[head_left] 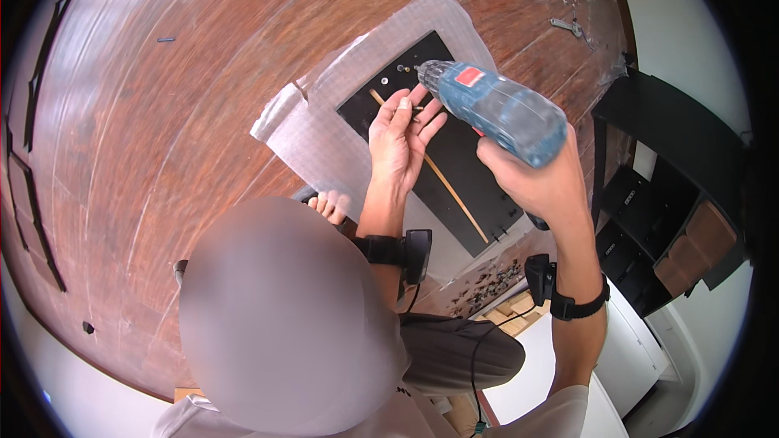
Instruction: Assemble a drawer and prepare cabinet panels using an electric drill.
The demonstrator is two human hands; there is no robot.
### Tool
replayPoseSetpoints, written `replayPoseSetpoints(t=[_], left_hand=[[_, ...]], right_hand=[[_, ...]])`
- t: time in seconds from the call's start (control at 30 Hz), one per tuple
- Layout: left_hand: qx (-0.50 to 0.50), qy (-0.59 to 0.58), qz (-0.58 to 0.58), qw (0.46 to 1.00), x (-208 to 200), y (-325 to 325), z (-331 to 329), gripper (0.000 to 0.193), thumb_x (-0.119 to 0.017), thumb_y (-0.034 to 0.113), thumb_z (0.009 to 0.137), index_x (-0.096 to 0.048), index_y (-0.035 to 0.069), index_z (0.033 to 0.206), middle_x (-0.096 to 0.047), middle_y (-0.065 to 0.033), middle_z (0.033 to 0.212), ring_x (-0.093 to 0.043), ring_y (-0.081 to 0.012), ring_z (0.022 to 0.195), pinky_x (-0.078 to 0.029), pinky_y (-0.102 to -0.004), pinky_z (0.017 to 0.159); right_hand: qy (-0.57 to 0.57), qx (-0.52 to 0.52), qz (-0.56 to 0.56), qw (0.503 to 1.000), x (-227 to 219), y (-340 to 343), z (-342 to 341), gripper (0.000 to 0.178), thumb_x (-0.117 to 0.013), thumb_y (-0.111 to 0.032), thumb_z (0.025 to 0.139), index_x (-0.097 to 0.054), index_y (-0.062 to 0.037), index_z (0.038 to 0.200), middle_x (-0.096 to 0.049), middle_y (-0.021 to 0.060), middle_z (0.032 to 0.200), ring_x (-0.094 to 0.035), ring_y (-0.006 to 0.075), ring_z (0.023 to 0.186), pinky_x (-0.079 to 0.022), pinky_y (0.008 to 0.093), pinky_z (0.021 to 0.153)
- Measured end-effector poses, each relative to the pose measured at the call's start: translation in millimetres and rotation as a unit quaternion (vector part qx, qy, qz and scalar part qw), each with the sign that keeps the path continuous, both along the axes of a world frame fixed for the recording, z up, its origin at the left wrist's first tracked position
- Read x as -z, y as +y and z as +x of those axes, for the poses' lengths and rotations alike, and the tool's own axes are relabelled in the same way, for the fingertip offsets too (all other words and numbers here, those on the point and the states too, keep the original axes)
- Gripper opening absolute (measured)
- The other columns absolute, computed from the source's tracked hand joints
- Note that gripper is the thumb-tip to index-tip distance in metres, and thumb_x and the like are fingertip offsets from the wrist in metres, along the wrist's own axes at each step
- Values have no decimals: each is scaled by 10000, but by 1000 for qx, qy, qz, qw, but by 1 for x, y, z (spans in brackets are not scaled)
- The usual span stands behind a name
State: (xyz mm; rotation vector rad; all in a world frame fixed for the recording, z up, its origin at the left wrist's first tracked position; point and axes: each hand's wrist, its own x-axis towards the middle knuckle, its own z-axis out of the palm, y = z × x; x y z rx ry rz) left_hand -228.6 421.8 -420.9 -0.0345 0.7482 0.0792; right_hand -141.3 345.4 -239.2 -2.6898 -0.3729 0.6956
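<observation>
My right hand (531,182) is wrapped round the handle of a blue cordless drill (503,109) with a red patch on its side. The drill's chuck points left, over the far end of a black panel (475,170). My left hand (396,142) is turned palm up over the panel, just below the chuck. Its fingers are partly curled, and small screws (418,114) show at the thumb and fingers. Several small round fittings (385,81) sit on the panel near the chuck. A light wooden strip (456,199) runs along the panel, partly hidden by my left hand.
Under the panel lies a white foam sheet (300,142) on the brown wood floor (203,113). An adjustable wrench (568,27) lies at the far right. Many dark small parts (489,285) are scattered near my knee (462,353). A black furniture piece (665,113) stands at the right.
</observation>
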Motion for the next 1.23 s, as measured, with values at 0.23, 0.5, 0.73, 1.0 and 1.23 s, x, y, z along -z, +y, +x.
replayPoseSetpoints(t=[0.23, 0.5, 0.73, 1.0, 1.23], left_hand=[[21, 50, 60, 997, 5, 2, -3, 243, -600, 242, 927, -589, 3, 966, -674, -150, 962, -625, -117, 676, -587, -291, 684], [32, 53, 34, 997, -7, 0, 0, 329, -563, 308, 947, -585, -16, 1004, -667, -113, 910, -566, -96, 634, -561, -289, 683], [60, -15, 88, 994, 10, 1, -10, 263, -559, 211, 953, -592, -28, 1057, -668, -88, 904, -571, -97, 658, -540, -281, 705], [91, -5, 188, 978, 6, -2, -11, 322, -543, 188, 958, -528, -38, 1186, -661, -124, 1009, -569, -89, 700, -511, -250, 680], [138, -52, 186, 971, 23, -14, -15, 378, -510, 252, 975, -415, 30, 1267, -627, -138, 1088, -522, -95, 674, -431, -234, 615]], right_hand=[[133, 207, 95, 965, -22, -23, -41, 160, -646, -99, 757, -658, -20, 895, -654, 71, 737, -624, 132, 635, -484, 288, 582], [193, 339, 197, 900, -4, -50, -76, 265, -639, -97, 807, -614, 25, 1041, -657, 91, 919, -595, 113, 604, -502, 265, 531], [189, 345, 193, 899, -2, -48, -79, 270, -635, -79, 806, -607, 26, 1053, -657, 98, 923, -597, 116, 608, -516, 267, 543], [187, 343, 184, 902, 10, -46, -81, 250, -642, -101, 798, -615, 26, 1012, -654, 78, 867, -598, 110, 594, -505, 267, 527], [187, 338, 136, 912, 7, -39, -77, 227, -638, -136, 787, -622, 8, 962, -646, 54, 783, -594, 102, 560, -495, 252, 524]])
